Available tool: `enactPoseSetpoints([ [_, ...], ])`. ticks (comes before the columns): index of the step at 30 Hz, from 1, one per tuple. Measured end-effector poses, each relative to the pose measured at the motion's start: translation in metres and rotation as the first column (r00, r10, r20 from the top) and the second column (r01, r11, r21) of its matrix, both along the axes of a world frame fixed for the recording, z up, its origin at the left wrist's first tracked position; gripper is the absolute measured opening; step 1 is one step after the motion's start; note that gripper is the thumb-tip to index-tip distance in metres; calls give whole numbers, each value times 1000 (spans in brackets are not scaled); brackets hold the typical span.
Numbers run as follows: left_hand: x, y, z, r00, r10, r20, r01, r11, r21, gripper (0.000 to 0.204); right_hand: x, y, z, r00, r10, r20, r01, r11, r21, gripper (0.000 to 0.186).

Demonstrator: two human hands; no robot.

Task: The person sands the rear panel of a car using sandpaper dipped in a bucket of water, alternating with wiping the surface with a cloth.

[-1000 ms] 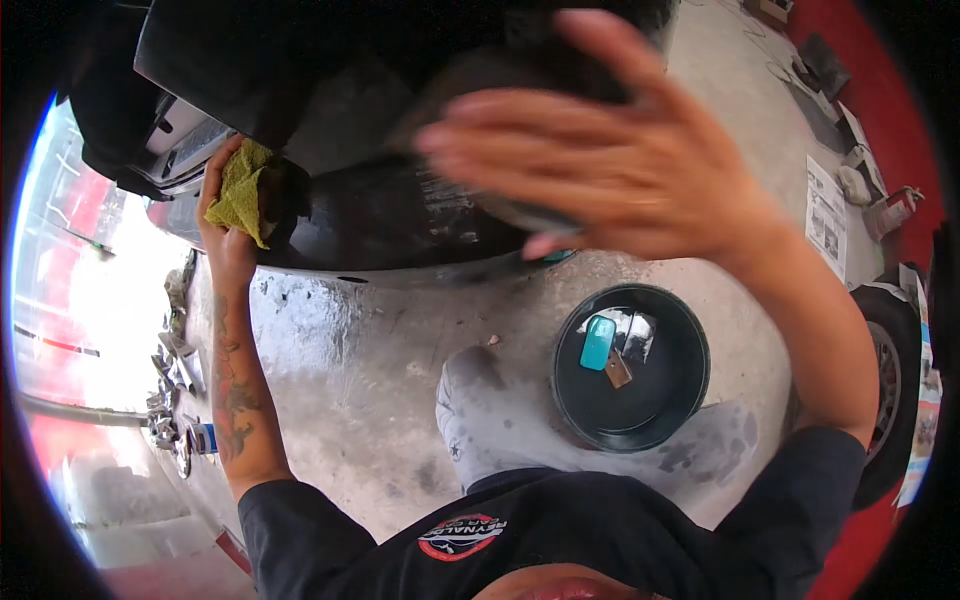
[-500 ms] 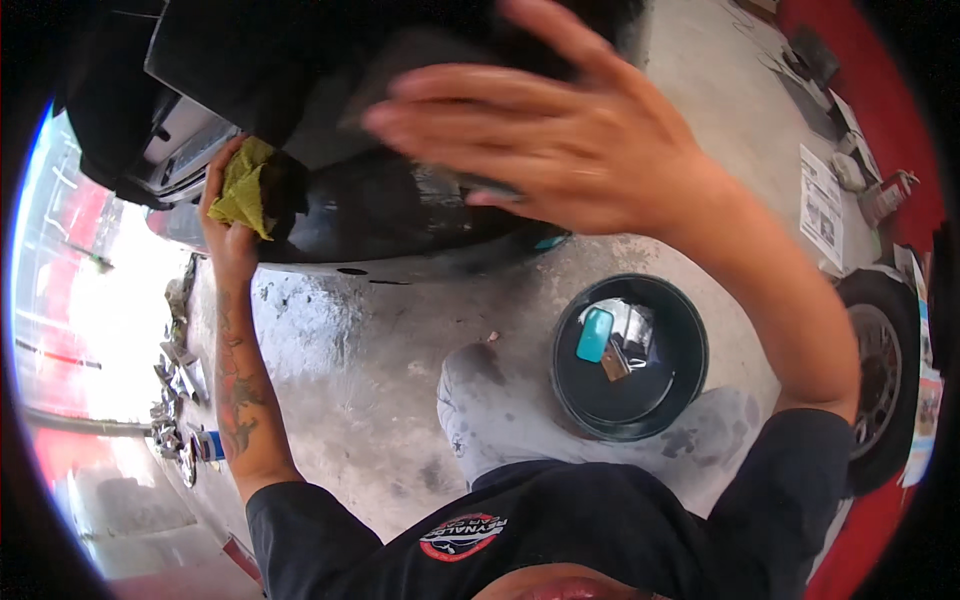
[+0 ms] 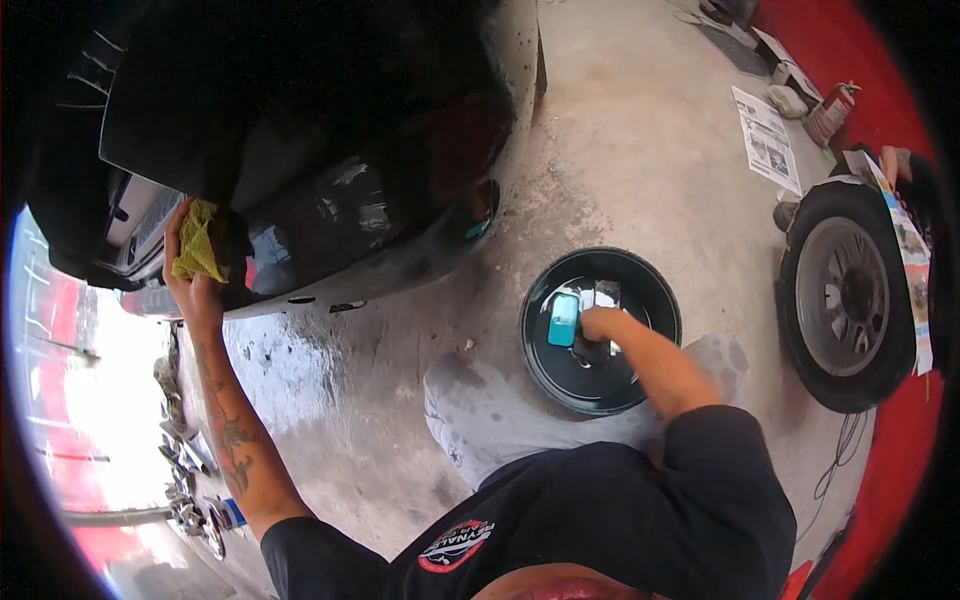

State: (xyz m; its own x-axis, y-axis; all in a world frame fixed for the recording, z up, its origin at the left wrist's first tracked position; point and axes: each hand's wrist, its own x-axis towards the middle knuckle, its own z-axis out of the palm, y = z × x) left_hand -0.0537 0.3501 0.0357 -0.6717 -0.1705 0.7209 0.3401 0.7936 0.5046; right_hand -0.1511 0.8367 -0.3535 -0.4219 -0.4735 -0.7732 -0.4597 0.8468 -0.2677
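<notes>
My left hand (image 3: 186, 268) grips a crumpled yellow-green cloth (image 3: 200, 236) at the edge of a glossy black car body (image 3: 360, 120). My right hand (image 3: 602, 326) is down in a round dark basin (image 3: 667, 314) of water, its fingers bent and partly hidden around something I cannot make out. Just left of that hand lies a turquoise rectangular block (image 3: 563, 318); a pale reflection shows beside it.
A loose wheel (image 3: 838, 300) stands at the right near a red wall (image 3: 890, 90). Printed sheets (image 3: 765, 140), a fire extinguisher (image 3: 830, 115) and a cable (image 3: 840, 460) lie or stand there. Several metal parts (image 3: 185, 470) lie at the left on the concrete floor (image 3: 590, 140).
My right hand has left the black body panel and gone down into the basin. My left hand still holds the cloth; the view has shifted, showing more of the wheel.
</notes>
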Motion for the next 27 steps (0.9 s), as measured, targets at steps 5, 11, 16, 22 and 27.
enactPoseSetpoints([
  [5, 0, -1, 0, 1000, 0, 20, -1, 1000, 31, 52, 41, 10, -62, 943, -170, -287, 182, 983, 18, 32],
  [11, 1, -6, -2, 1000, -16, 26, 15, 999, 36, 50, 33, 18, -13, 942, -163, -293, 203, 973, 110, 31],
  [16, -1, -14, -1, 999, -44, 18, 43, 999, 24, 54, 12, 20, 64, 892, -354, -280, 299, 928, -222, 33],
  [22, 0, -21, -2, 1000, 15, 25, -15, 1000, -3, 58, -8, 66, 142, 641, -735, 220, 716, 469, -517, 18],
  [27, 4, -7, -4, 992, 120, -28, -118, 991, 57, 51, -42, 49, 281, 762, -638, 106, 331, 244, -911, 42],
])
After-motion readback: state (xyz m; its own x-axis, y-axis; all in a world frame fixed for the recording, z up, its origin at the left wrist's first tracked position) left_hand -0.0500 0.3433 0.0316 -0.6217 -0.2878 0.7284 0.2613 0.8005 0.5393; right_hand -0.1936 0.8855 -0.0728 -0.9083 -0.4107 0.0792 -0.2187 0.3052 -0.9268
